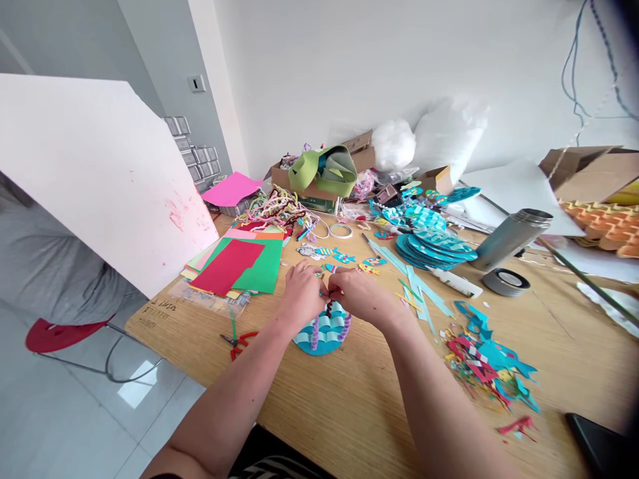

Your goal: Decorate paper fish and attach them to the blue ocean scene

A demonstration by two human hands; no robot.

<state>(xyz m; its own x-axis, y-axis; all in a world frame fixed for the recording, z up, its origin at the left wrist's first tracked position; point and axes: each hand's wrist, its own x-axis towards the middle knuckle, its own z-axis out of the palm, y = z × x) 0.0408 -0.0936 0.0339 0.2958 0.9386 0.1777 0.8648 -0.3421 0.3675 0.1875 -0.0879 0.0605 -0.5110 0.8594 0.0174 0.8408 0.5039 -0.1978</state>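
Note:
A round blue paper disc (319, 347) lies on the table below my hands, with pale blue wavy strips across it. Two purple twisted pipe cleaners (314, 334) stand out on its surface. My left hand (305, 291) and my right hand (360, 294) meet over the disc's far part, fingertips pinched together. Between them a dark brown twisted pipe cleaner (329, 309) shows, its upper end hidden by my fingers. Just beyond my hands lie small paper fish (344, 257). Red-handled pliers (242, 344) rest left of the disc.
Coloured paper sheets (229, 266) are stacked at left, near a pile of pipe cleaners (274, 211). Blue discs (434, 249), a glue tube (456, 283), a steel flask (512, 239) and its lid (506, 281) stand at right. Paper scraps (492, 359) lie nearer. A white board (100, 166) leans at left.

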